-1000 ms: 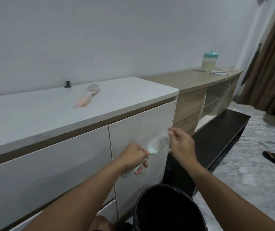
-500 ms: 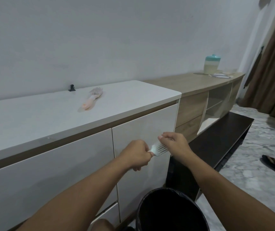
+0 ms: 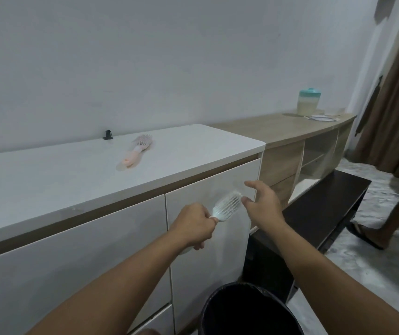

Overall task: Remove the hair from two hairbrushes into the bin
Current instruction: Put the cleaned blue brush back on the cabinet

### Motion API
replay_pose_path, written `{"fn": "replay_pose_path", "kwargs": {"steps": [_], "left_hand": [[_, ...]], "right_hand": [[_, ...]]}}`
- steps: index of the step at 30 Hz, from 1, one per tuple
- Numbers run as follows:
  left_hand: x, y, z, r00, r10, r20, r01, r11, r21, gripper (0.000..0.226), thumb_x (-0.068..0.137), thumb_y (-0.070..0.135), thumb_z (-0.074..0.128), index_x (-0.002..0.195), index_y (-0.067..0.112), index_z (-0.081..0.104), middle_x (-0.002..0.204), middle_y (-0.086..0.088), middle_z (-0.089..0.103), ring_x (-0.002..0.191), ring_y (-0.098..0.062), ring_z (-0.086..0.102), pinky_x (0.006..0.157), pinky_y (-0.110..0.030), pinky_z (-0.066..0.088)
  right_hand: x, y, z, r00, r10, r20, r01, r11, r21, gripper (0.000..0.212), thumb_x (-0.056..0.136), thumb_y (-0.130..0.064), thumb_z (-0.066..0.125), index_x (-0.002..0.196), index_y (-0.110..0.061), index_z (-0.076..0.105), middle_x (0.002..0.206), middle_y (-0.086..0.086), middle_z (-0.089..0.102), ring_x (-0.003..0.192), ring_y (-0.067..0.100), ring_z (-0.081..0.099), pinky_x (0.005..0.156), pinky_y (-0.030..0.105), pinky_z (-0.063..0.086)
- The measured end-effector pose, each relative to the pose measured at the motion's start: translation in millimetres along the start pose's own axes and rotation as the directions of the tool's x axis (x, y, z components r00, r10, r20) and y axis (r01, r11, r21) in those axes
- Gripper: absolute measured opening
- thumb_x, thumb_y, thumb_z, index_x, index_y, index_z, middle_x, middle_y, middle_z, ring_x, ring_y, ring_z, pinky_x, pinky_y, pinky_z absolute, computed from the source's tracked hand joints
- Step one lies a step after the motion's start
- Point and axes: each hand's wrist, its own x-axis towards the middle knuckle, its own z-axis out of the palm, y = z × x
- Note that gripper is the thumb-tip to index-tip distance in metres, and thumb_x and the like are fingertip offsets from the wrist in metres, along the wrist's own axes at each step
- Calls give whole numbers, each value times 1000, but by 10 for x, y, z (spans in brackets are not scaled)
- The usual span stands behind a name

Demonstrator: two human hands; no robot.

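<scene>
My left hand [image 3: 195,226] grips the handle of a pale mint hairbrush [image 3: 226,206], bristles facing up, in front of the white cabinet. My right hand [image 3: 262,204] hovers at the brush's tip with thumb and fingers spread; I cannot tell if it holds any hair. A pink hairbrush [image 3: 137,151] lies on the white cabinet top [image 3: 48,175], far from both hands. The black bin [image 3: 247,310] stands on the floor directly below my hands, its mouth open.
A small black clip [image 3: 107,135] sits by the wall. On the wooden shelf unit [image 3: 288,131] stand a teal-lidded jar [image 3: 309,101] and some papers. A dark low bench [image 3: 326,201] is at right. Another person's leg and sandal [image 3: 372,228] stand on the marble floor.
My right hand has let go of the bristles and opened beside the brush tip. The brush head has risen and tilted up to the right.
</scene>
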Motion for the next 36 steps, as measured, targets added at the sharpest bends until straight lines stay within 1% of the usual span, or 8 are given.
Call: {"fn": "replay_pose_path", "kwargs": {"steps": [2, 5, 10, 12, 17, 23, 30, 36], "left_hand": [[12, 57, -62, 1000, 16, -23, -17, 1000, -8, 22, 90, 24, 59, 97, 4, 67, 80, -16, 73, 46, -19, 64, 48, -28, 53], [5, 166, -200, 998, 52, -41, -52, 999, 8, 20, 84, 13, 62, 102, 5, 66, 76, -17, 71, 49, -21, 69, 47, -28, 56], [20, 348, -564, 982, 51, -182, -53, 999, -4, 25, 78, 8, 61, 100, 10, 51, 89, -13, 61, 61, -27, 69, 47, -32, 57], [54, 394, -735, 965, 54, -257, -58, 998, -7, 22, 75, 10, 61, 94, 11, 50, 93, -13, 60, 61, -32, 70, 48, -37, 59], [203, 382, -1123, 880, 112, -462, -57, 990, 131, 16, 71, 15, 67, 85, 10, 60, 85, -9, 67, 77, -29, 68, 70, -41, 59], [458, 229, -1377, 836, 37, -548, 91, 975, 204, 19, 73, 16, 66, 91, 10, 62, 89, -4, 66, 85, -26, 64, 64, -29, 46], [854, 45, -1364, 852, -40, -522, 155, 972, 179, 14, 76, 18, 60, 89, 12, 61, 94, -10, 67, 88, -29, 64, 72, -34, 49], [1095, 68, -1358, 877, -21, -479, 153, 959, 238, 21, 84, 18, 58, 96, 2, 65, 99, -15, 68, 92, -30, 66, 67, -33, 44]], "right_hand": [[-54, -105, 31, 991, -105, 83, 100, 993, 62, 37, 95, -17, 57, 130, -26, 55, 145, -1, 47, 135, 20, 42, 107, 37, 38], [-52, -244, 56, 964, -214, 160, 220, 975, -20, 35, 98, -24, 51, 132, -29, 56, 155, 0, 35, 142, 20, 31, 109, 33, 28], [128, -616, 110, 943, -321, 81, 328, 940, -97, 37, 97, -27, 51, 134, -21, 57, 154, 5, 38, 141, 18, 36, 112, 28, 26], [238, -803, 152, 925, -371, 80, 378, 918, -121, 38, 98, -26, 48, 134, -20, 56, 154, 7, 38, 141, 21, 38, 116, 34, 28], [519, -1231, 324, 875, -461, 150, 483, 848, -218, 41, 101, -29, 40, 141, -21, 47, 157, 6, 34, 145, 20, 27, 116, 35, 23], [785, -1465, 597, 859, -414, 302, 478, 859, -182, 43, 101, -24, 41, 143, -24, 44, 159, 2, 29, 145, 22, 30, 115, 30, 22], [1113, -1534, 862, 825, -306, 475, 472, 836, -280, 50, 101, -26, 41, 150, -22, 32, 162, 3, 19, 148, 20, 18, 117, 30, 11], [1397, -1457, 1049, 838, -274, 472, 434, 859, -272, 43, 100, -21, 40, 142, -16, 46, 152, 4, 42, 139, 22, 36, 110, 27, 25]]}}
